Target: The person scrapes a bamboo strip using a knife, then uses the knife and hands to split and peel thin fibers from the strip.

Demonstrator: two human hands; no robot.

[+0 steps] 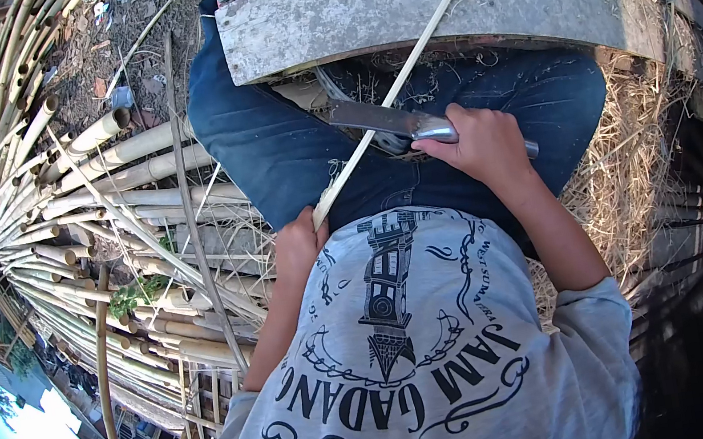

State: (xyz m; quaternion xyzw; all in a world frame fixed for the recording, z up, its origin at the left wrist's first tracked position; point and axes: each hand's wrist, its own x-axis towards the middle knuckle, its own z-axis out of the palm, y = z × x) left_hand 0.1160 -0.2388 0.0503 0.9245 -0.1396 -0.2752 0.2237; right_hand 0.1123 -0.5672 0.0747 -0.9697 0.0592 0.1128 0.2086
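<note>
A long pale bamboo strip (pixel 421 46) runs diagonally from my waist up across the wooden plank bench (pixel 323 15). My left hand (pixel 296 243) is closed around its lower end, close to my shirt, where a few thin shavings curl up. In my right hand (pixel 484 140) is a knife (pixel 373 116), gripped by its shiny metal handle with the fingers wrapped round. The broad dark blade points left and lies across the strip over my lap; whether its edge bites into the bamboo I cannot tell.
Many cut bamboo poles (pixel 156 169) are piled along the left side. A heap of straw-like shavings (pixel 623 172) covers the ground at the right. One slim stick (pixel 187 198) crosses the poles beside my left leg. Blue jeans (pixel 251 144) cover my bent legs under the bench edge.
</note>
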